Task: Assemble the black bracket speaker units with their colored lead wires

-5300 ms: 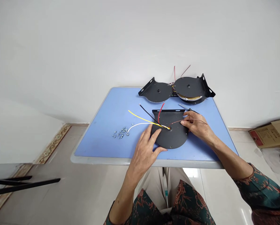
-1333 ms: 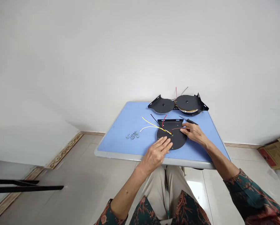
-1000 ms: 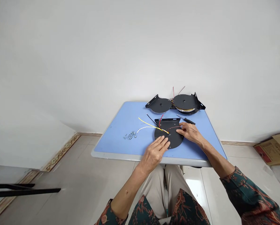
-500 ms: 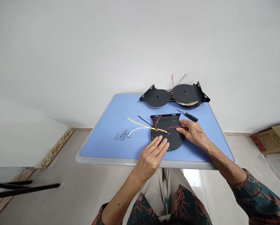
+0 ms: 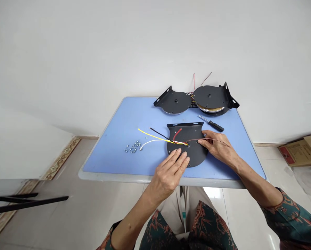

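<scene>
Black plate (image 5: 194, 155) w/ wires (image 5: 155, 136), screwdriver (image 5: 212, 123) behind, screws (image 5: 132, 148) left, 2 units (image 5: 174, 101) back

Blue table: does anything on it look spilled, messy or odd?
Nothing looks damaged. A small heap of loose screws lies scattered left of the black plate, and coloured wires sprawl untidily from its centre hole. The right hand pinches a thin brown wire; the left hand rests flat on the plate.

My left hand (image 5: 168, 175) hides the rim of the black plate (image 5: 195, 155) at 7 o'clock. At 3 o'clock, whether my right hand (image 5: 218, 148) pinches the thin wire (image 5: 194, 140) is unclear.
</scene>
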The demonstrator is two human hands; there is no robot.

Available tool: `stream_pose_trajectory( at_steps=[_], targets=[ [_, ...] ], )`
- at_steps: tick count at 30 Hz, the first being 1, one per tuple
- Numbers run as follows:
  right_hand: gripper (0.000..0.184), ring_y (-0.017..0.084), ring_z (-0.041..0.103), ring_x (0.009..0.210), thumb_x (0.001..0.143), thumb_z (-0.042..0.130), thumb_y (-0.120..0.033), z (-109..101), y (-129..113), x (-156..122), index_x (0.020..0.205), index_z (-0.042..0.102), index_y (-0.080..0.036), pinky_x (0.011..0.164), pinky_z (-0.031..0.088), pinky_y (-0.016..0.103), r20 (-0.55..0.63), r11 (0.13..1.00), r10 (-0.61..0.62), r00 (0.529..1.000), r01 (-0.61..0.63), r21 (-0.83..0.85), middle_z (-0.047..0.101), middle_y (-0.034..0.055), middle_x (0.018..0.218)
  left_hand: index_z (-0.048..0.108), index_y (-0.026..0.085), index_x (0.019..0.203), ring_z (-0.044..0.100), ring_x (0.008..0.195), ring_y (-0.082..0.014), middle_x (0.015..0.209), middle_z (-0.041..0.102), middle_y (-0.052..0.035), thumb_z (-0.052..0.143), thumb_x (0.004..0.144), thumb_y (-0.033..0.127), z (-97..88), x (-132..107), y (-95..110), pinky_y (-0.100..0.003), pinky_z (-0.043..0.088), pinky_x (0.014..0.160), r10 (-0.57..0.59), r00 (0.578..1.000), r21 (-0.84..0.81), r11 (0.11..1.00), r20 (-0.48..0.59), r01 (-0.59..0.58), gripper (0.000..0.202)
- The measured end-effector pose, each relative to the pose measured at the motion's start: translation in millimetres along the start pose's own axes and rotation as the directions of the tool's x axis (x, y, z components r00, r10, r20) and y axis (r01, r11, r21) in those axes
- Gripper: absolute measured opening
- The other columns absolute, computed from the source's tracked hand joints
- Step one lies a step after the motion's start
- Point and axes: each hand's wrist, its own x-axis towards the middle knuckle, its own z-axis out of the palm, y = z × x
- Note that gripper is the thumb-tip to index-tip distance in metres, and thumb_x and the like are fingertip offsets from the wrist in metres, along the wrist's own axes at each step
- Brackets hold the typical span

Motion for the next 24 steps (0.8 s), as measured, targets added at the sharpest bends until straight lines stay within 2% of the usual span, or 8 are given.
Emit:
stream_pose_trajectory(
  at_steps=[7, 13, 18, 21, 24],
  targets=[
    [0.031, 0.019, 0.06, 0.07, 0.092, 0.061, -0.039, 0.1, -0.2, 0.1, 0.114, 0.069, -0.017, 0.068, 0.04, 0.03, -0.015, 0.999, 0.024, 1.0, -0.025, -0.032, 0.069, 0.0046, 0.077, 0.056, 0.009, 0.139, 0.049, 0.142, -0.0289, 0.134, 0.069, -0.0154, 0.05, 0.098, 0.003, 1.5, 0.5, 0.4, -0.049, 0.054, 0.112, 0.017, 1.0, 0.026, 1.0, -0.018, -0.016, 0.042],
    [0.035, 0.02, 0.063, 0.068, 0.093, 0.057, -0.04, 0.3, 2.2, 3.2, 0.116, 0.07, -0.016, 0.069, 0.043, 0.031, -0.018, 0.998, -0.019, 1.0, 0.018, -0.059, 0.071, 0.0052, 0.075, 0.061, 0.009, 0.132, 0.054, 0.138, -0.0275, 0.131, 0.07, -0.0144, 0.049, 0.097, 0.003, 5.8, 1.1, -0.9, -0.048, 0.056, 0.11, 0.042, 0.998, 0.08, 0.996, -0.049, -0.038, 0.037],
    [0.04, 0.025, 0.07, 0.073, 0.087, 0.057, -0.045, -1.8, 10.5, 6.9, 0.112, 0.071, -0.017, 0.07, 0.05, 0.035, -0.087, 1.0, -0.023, 0.996, 0.022, -0.007, 0.077, 0.0088, 0.083, 0.067, 0.012, 0.125, 0.058, 0.135, -0.0237, 0.131, 0.071, -0.0128, 0.044, 0.1, 0.007, 9.7, 4.3, 0.5, -0.046, 0.053, 0.113, 0.015, 0.999, 0.141, 0.99, 0.044, -0.022, 0.035],
    [0.04, 0.028, 0.073, 0.079, 0.088, 0.051, -0.041, -11.3, 17.6, -6.1, 0.115, 0.07, -0.018, 0.074, 0.051, 0.038, -0.1, 0.993, -0.097, 0.99, 0.089, -0.083, 0.079, 0.0108, 0.087, 0.07, 0.011, 0.12, 0.063, 0.129, -0.023, 0.128, 0.073, -0.0121, 0.047, 0.102, 0.014, 11.9, 8.4, -1.0, -0.042, 0.054, 0.111, 0.003, 0.997, 0.189, 0.982, 0.071, -0.016, 0.03],
    [0.031, 0.029, 0.073, 0.072, 0.089, 0.044, -0.032, -27.8, 10.0, -43.3, 0.097, 0.073, -0.024, 0.064, 0.049, 0.036, -0.124, 0.955, -0.097, 0.987, 0.057, -0.292, 0.079, 0.0103, 0.083, 0.07, 0.012, 0.119, 0.063, 0.128, -0.0222, 0.128, 0.073, -0.0119, 0.046, 0.101, 0.012, 13.7, 11.5, -1.4, -0.042, 0.054, 0.111, -0.012, 0.996, 0.194, 0.981, 0.089, -0.006, 0.031]
  ],
)
